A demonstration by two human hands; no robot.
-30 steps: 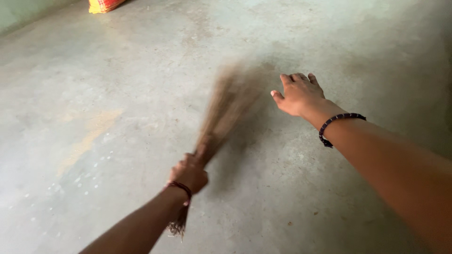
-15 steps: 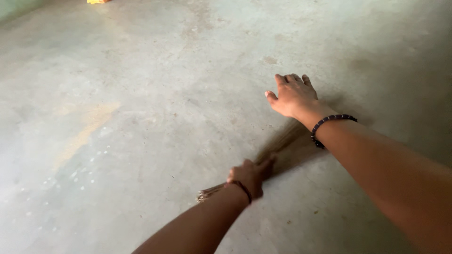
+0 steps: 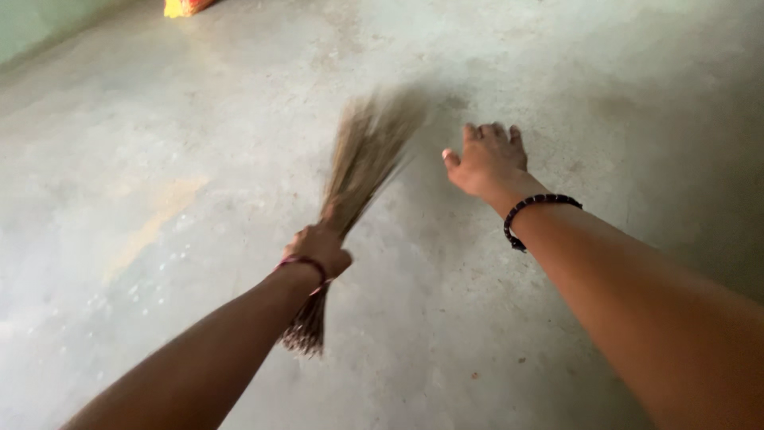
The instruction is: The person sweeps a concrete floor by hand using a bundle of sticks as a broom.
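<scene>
While your left hand (image 3: 320,249) grips the broom (image 3: 362,163) near its bound end, fingers closed, bristles fan over the concrete floor (image 3: 199,143); your right hand (image 3: 485,163) hovers open, empty, for balance.

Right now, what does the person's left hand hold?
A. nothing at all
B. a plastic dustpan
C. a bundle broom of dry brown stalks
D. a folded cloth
C: the left hand is closed around the broom, whose brush end fans out ahead over the concrete floor, while the right hand holds nothing.

The left hand (image 3: 318,248) has swung the broom (image 3: 362,163) back up leftward.
</scene>
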